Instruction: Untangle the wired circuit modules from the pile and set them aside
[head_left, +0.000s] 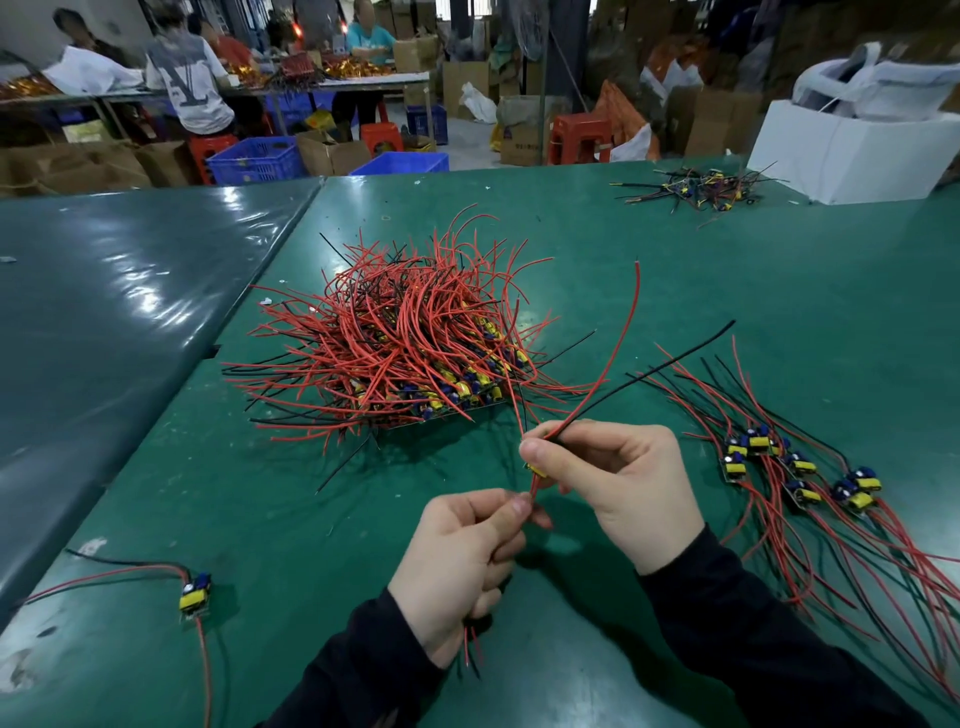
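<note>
A tangled pile of wired modules (410, 343), red and black leads over yellow-and-blue boards, lies mid-table. In front of it my right hand (618, 483) pinches one module (536, 470) at its board; its red and black leads rise up and to the right. My left hand (462, 561) pinches the red leads just below that board, and their ends hang out under my fist. To the right lie several separated modules (800, 467) with their wires fanned out along the table.
A single module (195, 592) with its leads lies at the front left. A small heap of wire scraps (696, 189) sits at the far right beside a white box (852, 150). The green table (675, 291) meets a darker sheet on the left. People work at benches behind.
</note>
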